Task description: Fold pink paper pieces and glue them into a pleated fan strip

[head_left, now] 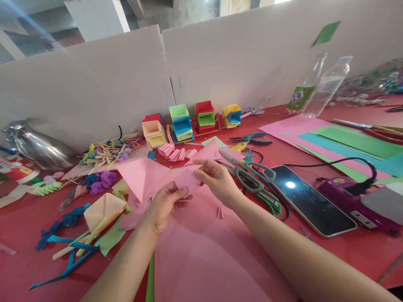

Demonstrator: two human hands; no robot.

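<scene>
A small piece of pink paper [188, 178] is stretched between my two hands, above a large pink sheet [208, 251]. My left hand [165, 205] pinches its lower left edge between thumb and fingers. At the upper right edge, my right hand [217, 178] grips it with thumb and forefinger. A tiny folded pink piece [221, 212] lies on the sheet below. Several folded pink strips [176, 152] sit behind my hands, and a pink paper triangle [140, 174] is to the left. Scissors [248, 176] lie just right of my right hand.
Coloured paper boxes [181, 123] line the white partition [110, 92]. On the right are pliers [255, 138], a phone [311, 201], a purple power strip [349, 201], stacked coloured paper [352, 140] and plastic bottles [329, 90]. A metal kettle [44, 144] and paper scraps occupy the left.
</scene>
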